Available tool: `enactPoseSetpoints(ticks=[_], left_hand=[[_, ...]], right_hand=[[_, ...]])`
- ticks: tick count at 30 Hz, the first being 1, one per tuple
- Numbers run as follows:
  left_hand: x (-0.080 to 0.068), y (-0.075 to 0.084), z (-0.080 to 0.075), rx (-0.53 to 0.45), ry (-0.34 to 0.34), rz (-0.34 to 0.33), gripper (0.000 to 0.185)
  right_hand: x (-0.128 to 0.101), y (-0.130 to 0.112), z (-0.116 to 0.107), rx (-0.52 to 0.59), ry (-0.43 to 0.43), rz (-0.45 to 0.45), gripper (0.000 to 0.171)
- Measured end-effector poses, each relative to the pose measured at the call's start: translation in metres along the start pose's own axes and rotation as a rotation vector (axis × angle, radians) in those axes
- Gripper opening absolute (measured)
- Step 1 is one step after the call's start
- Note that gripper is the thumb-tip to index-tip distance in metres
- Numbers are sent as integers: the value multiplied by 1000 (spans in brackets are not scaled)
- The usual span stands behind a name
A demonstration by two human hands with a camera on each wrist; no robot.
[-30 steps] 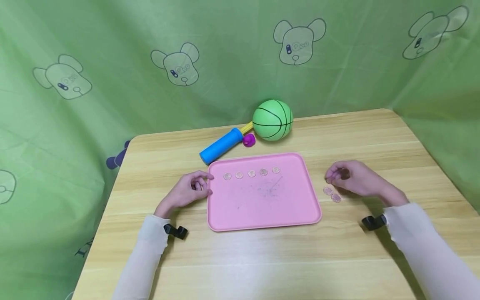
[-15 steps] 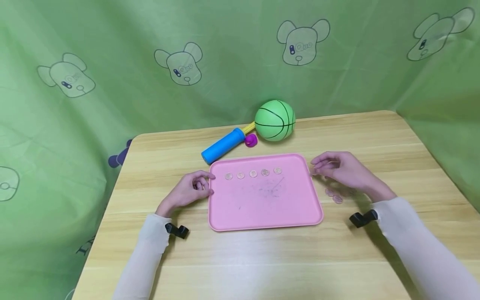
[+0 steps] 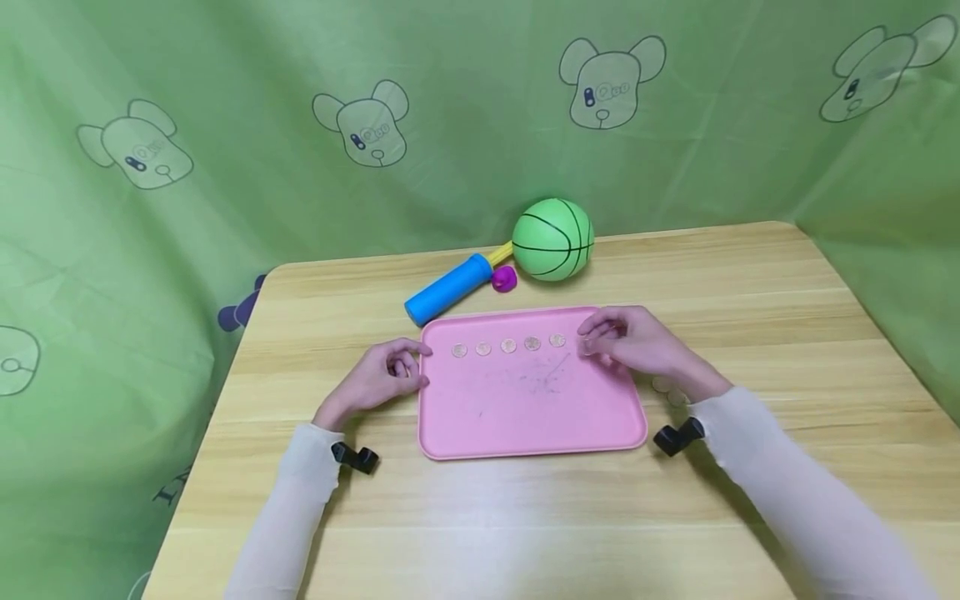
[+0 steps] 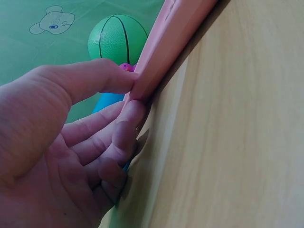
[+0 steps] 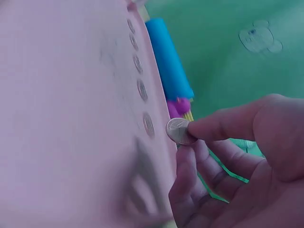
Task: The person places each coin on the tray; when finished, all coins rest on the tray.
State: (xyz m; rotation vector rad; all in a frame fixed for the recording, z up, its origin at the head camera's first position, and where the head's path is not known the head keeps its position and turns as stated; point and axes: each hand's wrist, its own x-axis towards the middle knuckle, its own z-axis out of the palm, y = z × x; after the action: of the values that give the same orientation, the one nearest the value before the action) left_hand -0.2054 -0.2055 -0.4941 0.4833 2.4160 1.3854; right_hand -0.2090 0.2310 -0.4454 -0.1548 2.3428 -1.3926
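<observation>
Five coins [image 3: 508, 346] line the far side of the tray [image 3: 525, 427]; right of them, the right hand [image 3: 637, 342] pinches a sixth coin [image 5: 176, 130] (two more lie on the counter [image 3: 487, 508]). The left hand [image 3: 377, 380], grip parted, touches the left rim.

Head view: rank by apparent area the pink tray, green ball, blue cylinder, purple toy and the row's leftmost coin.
Largest to smallest:
1. pink tray
2. green ball
3. blue cylinder, clearly narrower
4. purple toy
5. leftmost coin

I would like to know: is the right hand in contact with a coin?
Touching. The right wrist view shows the right hand pinching a coin between thumb and finger.
</observation>
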Motion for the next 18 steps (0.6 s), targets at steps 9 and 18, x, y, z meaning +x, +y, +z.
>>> enactPoseSetpoints(ticks=[9,18], left_hand=[[-1,4,-1,-8,-6,9,46],[-1,0,-1,-5,-3,4,46]], right_hand=[[16,-17,39,53,-36,-51,30],[31,-32,84,12,-61,-96,19]])
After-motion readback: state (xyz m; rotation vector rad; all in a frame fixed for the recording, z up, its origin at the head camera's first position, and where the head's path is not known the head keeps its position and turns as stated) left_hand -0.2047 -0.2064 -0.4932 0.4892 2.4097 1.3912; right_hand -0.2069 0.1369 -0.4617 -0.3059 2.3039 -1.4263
